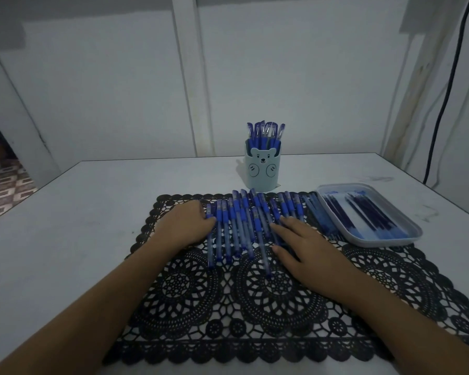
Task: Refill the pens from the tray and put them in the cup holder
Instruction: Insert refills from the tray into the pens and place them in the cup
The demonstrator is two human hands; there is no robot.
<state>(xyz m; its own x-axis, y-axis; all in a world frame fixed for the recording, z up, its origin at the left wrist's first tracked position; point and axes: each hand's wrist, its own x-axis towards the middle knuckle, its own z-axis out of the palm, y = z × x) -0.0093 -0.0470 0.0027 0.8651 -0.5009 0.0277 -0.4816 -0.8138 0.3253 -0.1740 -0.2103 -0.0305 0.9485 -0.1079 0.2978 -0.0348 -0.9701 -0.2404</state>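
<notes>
**Left hand**: laid palm down on the mat at the 9 o'clock end of the pen row. The fingers are bent and their tips are set against the outermost pens. Whether a pen is pinched cannot be told.

**Right hand**: laid flat with the fingers straight and spread. The fingertips rest on the pens at the 3 o'clock part of the row, and nothing is gripped.

**Pens**: a loose row is spread side by side between the two hands. The long axes run from 6 to 12 o'clock, slightly fanned. The barrels are slim, translucent plastic. The solid blue sections are turned to the far end.

**Mat**: black, rectangular and lace-like. It has openwork circular patterns and a scalloped edge. It lies under both hands and the pens.

**Thin tubes**: a pale blue bundle lies at 2 o'clock from the right hand, between the row and the tray.

**Tray**: pale, shallow plastic with rounded corners. It rests partly on the mat's far right corner. Dark, thin refills lie lengthwise in it.

**Cup holder**: a pale blue cylinder printed with a bear face. It stands upright at 12 o'clock, just beyond the mat. More pens stand upright in it, clipped caps upward.

**Table**: smooth and white.

**Cable**: black, hanging down the wall at 2 o'clock.
</notes>
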